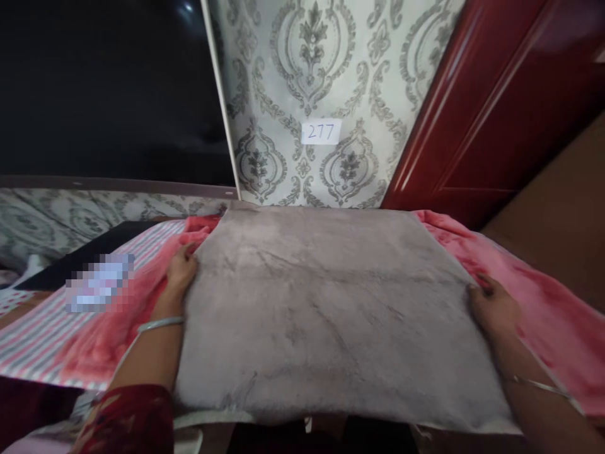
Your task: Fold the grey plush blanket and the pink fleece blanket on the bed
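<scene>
A grey plush cloth lies spread flat in front of me, over a pink-red fabric that shows at both sides. My left hand grips the grey cloth's left edge, fingers curled around it. My right hand holds the right edge the same way. Each wrist wears a thin bangle.
A striped pink and grey sheet lies at the left. A dark screen fills the upper left. Patterned wallpaper with a paper tag reading 277 is straight ahead. A red door stands at the right.
</scene>
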The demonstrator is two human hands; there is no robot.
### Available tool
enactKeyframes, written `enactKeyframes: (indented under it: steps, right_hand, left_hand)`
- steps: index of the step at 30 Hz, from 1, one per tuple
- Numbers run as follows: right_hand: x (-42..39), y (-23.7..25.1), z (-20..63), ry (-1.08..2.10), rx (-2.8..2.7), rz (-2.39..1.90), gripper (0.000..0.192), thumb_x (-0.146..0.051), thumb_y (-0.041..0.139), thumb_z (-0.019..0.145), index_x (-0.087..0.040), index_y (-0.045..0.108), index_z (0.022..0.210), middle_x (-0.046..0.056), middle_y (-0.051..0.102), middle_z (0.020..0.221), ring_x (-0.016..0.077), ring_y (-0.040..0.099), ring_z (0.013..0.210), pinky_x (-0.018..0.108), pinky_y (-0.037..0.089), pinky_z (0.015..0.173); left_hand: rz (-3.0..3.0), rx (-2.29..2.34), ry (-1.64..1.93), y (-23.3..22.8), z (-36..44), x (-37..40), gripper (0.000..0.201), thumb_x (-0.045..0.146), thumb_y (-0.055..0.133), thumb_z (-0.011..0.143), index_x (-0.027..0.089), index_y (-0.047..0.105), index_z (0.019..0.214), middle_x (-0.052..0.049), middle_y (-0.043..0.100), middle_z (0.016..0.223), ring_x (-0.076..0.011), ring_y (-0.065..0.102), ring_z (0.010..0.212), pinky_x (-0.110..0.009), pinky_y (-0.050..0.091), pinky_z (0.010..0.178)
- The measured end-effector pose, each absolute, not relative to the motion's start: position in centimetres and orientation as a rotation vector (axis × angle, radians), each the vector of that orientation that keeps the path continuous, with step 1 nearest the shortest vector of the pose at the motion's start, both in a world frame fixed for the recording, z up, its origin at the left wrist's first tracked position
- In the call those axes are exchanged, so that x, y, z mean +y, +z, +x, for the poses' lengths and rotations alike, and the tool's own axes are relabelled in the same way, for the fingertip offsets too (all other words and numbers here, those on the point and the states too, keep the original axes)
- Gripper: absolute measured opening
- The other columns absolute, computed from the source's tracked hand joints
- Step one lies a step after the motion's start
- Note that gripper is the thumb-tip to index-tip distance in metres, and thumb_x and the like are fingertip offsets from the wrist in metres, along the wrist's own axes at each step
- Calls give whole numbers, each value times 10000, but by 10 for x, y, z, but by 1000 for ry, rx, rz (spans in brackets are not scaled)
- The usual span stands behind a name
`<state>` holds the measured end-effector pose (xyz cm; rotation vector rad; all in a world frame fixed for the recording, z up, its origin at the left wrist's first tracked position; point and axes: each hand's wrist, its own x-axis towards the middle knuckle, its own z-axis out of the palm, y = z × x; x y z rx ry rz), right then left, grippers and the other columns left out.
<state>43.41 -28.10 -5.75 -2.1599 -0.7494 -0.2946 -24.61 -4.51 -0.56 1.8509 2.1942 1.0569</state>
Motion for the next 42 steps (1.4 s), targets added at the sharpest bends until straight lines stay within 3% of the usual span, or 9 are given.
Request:
enactKeyframes:
  steps: [5,9,13,16,19,24,32,38,42]
  right_hand:
    - [-283,-48,424,-147,-588,-1928,595,-354,532,659,-54,726,1135,147,695,814,208,548,642,343,444,643]
    - [-279,-58,434,-153,-672,-1919,481,-341,504,693,-106,751,1032,131,713,855,222,590,739,345,474,717]
    - [-278,-62,437,-332,-780,-1965,428,-307,484,727,-125,748,1011,152,716,950,274,608,893,426,480,850]
    - [-278,-53,426,-551,-1070,-1958,402,-307,485,784,-125,733,1042,180,697,1063,321,577,1052,504,440,957]
    - [-274,-44,408,-462,-1426,-1881,330,-283,523,810,-180,721,1054,134,696,1110,297,586,1083,491,431,999]
    - [-256,-39,388,-178,-1742,-1824,284,-191,612,770,-211,698,1041,85,697,1096,258,604,1051,439,447,978]
    - [-241,-40,371,-241,-1780,-1908,102,-133,571,797,-198,650,794,69,678,885,229,575,903,346,434,835]
    - [-244,-60,372,-319,-1673,-1877,159,-213,472,838,-198,613,767,100,661,838,256,554,834,381,420,790]
    - [-239,-72,380,-327,-1591,-1832,167,-289,459,833,-214,594,773,95,657,820,258,564,819,388,438,783]
  left_hand:
    - [1803,2085,1186,-4,-246,-47,500,215,429,813,110,623,1261,-37,648,851,-178,602,729,-324,545,765]
    - [1882,2086,1140,7,-239,-55,443,209,447,771,100,685,1129,-93,666,939,-246,617,918,-413,517,915]
    - [2238,1984,1050,17,-231,-59,348,345,546,715,179,721,966,-123,649,1101,-325,526,1177,-508,356,1115]
    - [2536,1660,923,15,-227,-54,376,503,529,718,243,702,926,-75,671,1109,-288,556,1160,-475,370,1112]
    - [2584,1474,746,9,-227,-44,463,603,552,649,263,695,928,-64,707,1061,-281,614,1087,-460,437,1058]
    - [2583,1483,595,1,-231,-30,392,600,496,628,282,659,791,-62,747,934,-275,665,984,-436,481,987]
    - [2703,1571,553,5,-216,-39,233,470,433,671,267,534,614,-74,684,720,-260,614,792,-398,495,864]
    - [2541,1578,849,21,-207,-67,139,366,399,774,256,463,719,-121,716,978,-261,627,977,-412,492,939]
    - [2469,1591,920,26,-206,-77,133,352,389,834,250,447,771,-78,705,959,-223,653,920,-359,523,864]
